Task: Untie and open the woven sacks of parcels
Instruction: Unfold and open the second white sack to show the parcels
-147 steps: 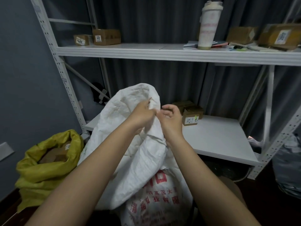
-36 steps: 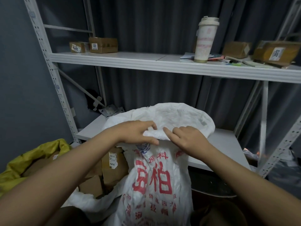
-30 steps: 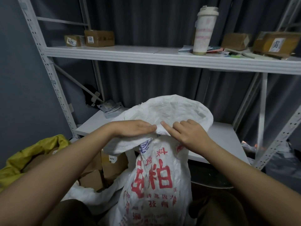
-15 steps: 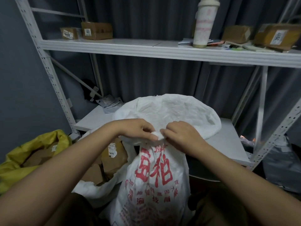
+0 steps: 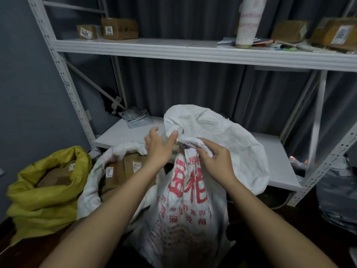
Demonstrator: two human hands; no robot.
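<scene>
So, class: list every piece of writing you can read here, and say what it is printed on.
"4012": label on the larger box, upper shelf.
Large red Chinese characters on the white sack: too creased to read reliably.
Labels on the other boxes, and faint print on the tall cup: too blurred.

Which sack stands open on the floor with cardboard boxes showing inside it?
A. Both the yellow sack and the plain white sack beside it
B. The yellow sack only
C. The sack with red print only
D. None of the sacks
A: the yellow sack and the plain white sack both gape open with brown boxes inside, while the printed sack has its neck bunched in the right hand.
</scene>
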